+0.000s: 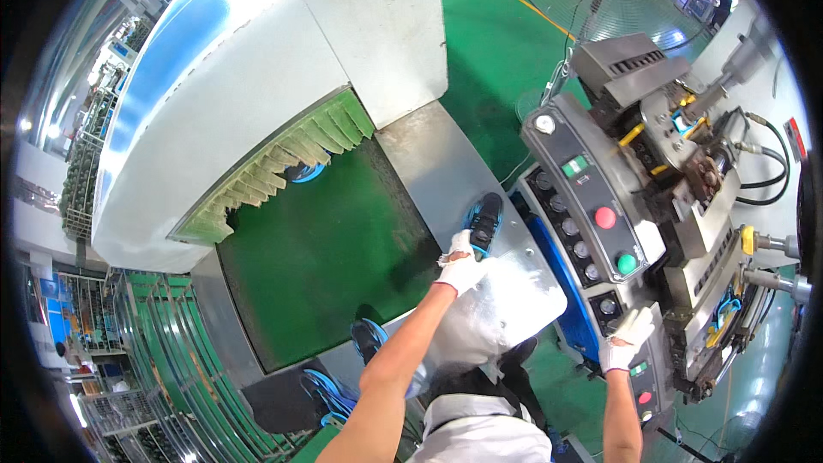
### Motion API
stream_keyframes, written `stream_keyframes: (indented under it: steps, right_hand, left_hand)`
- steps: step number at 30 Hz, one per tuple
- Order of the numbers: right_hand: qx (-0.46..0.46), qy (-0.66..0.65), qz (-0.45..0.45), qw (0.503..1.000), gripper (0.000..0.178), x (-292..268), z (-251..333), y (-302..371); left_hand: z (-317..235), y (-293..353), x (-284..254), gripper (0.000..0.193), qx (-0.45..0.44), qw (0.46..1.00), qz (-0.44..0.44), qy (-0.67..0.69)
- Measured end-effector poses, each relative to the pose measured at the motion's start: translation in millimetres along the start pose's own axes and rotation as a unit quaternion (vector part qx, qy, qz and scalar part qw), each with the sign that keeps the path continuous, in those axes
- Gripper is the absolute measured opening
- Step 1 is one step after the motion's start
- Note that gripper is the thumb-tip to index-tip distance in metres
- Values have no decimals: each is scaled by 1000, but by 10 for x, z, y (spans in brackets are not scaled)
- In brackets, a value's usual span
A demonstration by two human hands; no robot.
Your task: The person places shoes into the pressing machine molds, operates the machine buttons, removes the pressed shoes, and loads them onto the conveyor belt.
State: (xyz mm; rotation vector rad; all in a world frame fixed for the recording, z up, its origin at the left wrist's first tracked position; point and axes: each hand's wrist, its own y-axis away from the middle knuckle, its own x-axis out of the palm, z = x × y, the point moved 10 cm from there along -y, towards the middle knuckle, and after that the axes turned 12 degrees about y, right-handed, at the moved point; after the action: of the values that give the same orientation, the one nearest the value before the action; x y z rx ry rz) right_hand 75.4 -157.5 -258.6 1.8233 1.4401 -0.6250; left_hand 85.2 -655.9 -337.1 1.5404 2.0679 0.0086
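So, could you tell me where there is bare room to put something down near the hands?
The green belt between the slat curtain and the steel ledge lies bare. The ledge is crowded near the left hand, which touches a black-and-blue shoe. The right hand rests on the control panel, packed with buttons.

Open green belt (326, 257) lies wide and bare left of the left hand (461, 269), easy passage there. Ahead, the white hood (257, 77) with its fringe of green flaps (291, 150) closes off the far end. A black-and-blue shoe (484, 221) sits just beyond the fingers. The right hand (624, 339) is hemmed against the button panel (591, 214), clamps and hoses (763, 171) crowding behind.
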Motion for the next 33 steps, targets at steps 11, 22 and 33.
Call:
stream_keyframes:
  steps: [11,22,33]
  right_hand:
    - [39,-190,61,979,112,79,171,1154]
    - [77,-129,348,925,91,429,830,1948]
    - [-250,-342,158,892,87,-2177,2397,1129]
  left_hand:
    - [1823,-1363,-4908,50,65,895,-368,-244]
    - [3308,-2744,-4854,92,-16,970,-82,-226]
    - [1501,-123,-3133,74,-45,999,-3,-20]
